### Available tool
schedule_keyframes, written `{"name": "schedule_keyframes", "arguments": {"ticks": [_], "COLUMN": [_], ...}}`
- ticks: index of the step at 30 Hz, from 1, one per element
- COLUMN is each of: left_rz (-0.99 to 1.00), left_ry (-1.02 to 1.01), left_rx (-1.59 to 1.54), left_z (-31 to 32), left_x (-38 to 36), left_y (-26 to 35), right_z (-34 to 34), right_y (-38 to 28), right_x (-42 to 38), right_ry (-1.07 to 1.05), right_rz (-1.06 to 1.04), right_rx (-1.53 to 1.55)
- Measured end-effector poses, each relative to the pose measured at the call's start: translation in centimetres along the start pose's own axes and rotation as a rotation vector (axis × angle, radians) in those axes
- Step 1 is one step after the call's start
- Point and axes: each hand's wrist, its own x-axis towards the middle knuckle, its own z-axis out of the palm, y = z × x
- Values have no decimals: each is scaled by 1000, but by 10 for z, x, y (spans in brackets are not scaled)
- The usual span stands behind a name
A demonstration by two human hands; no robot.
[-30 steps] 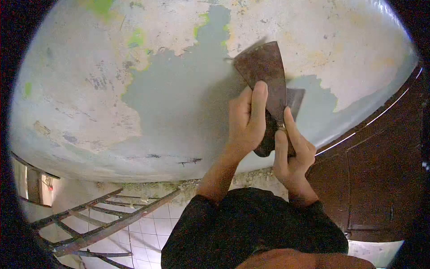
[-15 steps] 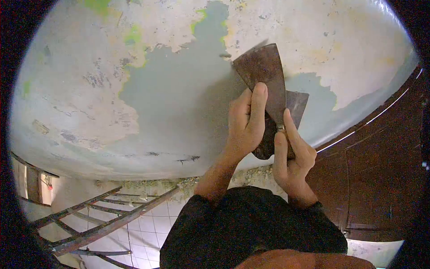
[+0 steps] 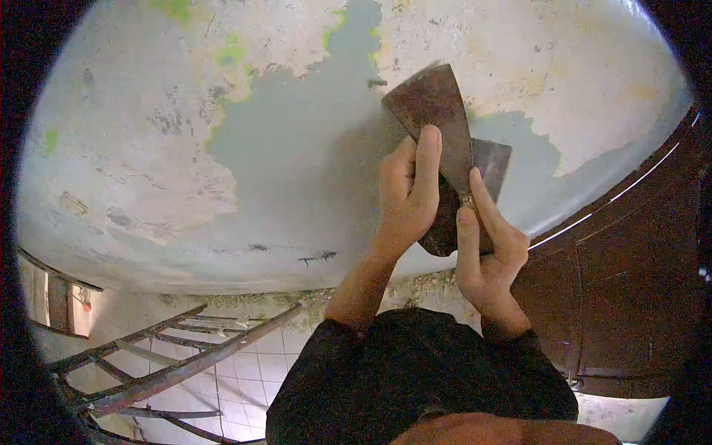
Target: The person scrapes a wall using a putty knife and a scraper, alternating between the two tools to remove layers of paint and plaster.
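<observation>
Two putty knives cross each other in front of the wall. The front putty knife (image 3: 437, 104) has a wide, worn brown blade fanning upward. My left hand (image 3: 411, 185) is closed, its thumb lying along that blade. My right hand (image 3: 489, 252) is closed around the neck of the front knife, index finger stretched along the blade's edge. Behind it, the rear putty knife (image 3: 492, 159) shows a greyer blade on the right. A dark handle (image 3: 439, 231) sticks out below, between my hands, and seems to belong to the rear knife. My fingers partly hide both handles.
The wall (image 3: 289, 163) is patchy, with grey-green areas among peeling white paint and bright green spots. At lower left stands a ladder (image 3: 193, 367) by white tiles (image 3: 248, 371). A dark brown door or panel (image 3: 623, 297) is at right, a small window opening (image 3: 63, 300) at far left.
Both hands and the two putty knives have shifted slightly upward in view, staying crossed. The wall and ladder have moved a little to the right as the view turned.
</observation>
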Motion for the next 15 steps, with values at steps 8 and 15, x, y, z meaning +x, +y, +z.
{"name": "schedule_keyframes", "arguments": {"ticks": [8,15], "left_rz": [47,32], "left_ry": [83,98], "left_rx": [38,26], "left_z": [6,-2], "left_x": [3,5], "left_y": [-1,21], "right_z": [7,9], "right_y": [10,-5], "right_x": [4,6], "right_ry": [14,22], "right_rz": [48,-4], "right_rx": [80,57]}}
